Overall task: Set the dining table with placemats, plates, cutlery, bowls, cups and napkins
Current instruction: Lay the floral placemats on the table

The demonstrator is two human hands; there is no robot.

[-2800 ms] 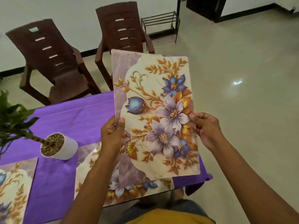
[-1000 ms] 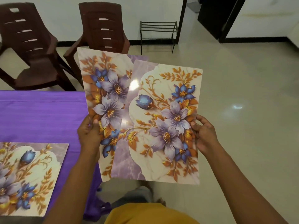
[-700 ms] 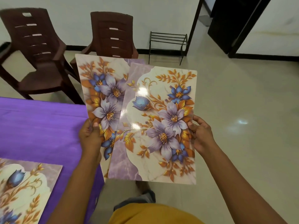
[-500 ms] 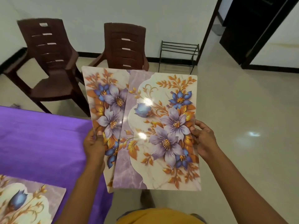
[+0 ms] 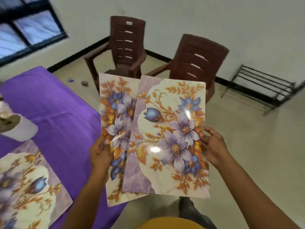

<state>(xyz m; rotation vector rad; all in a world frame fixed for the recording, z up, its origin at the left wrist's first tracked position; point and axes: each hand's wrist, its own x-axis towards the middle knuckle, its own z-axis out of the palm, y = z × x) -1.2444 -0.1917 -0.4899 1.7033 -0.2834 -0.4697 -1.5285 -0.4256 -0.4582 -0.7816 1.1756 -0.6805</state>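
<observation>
Head view: front placemat [image 5: 173,138] hides half the rear placemat [image 5: 115,123].

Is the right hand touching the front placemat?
Touching. The head view shows the right hand gripping the front placemat at its right edge, thumb on the printed face.

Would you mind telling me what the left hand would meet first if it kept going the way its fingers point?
Probably nothing near: the left hand grips the left placemat; beyond it stands a brown chair, though depth is unclear.

I see my left hand [image 5: 100,152] and right hand [image 5: 213,147] gripping two glossy floral rectangular placemats [image 5: 166,138], fanned beside the purple-clothed table [image 5: 54,109].
</observation>
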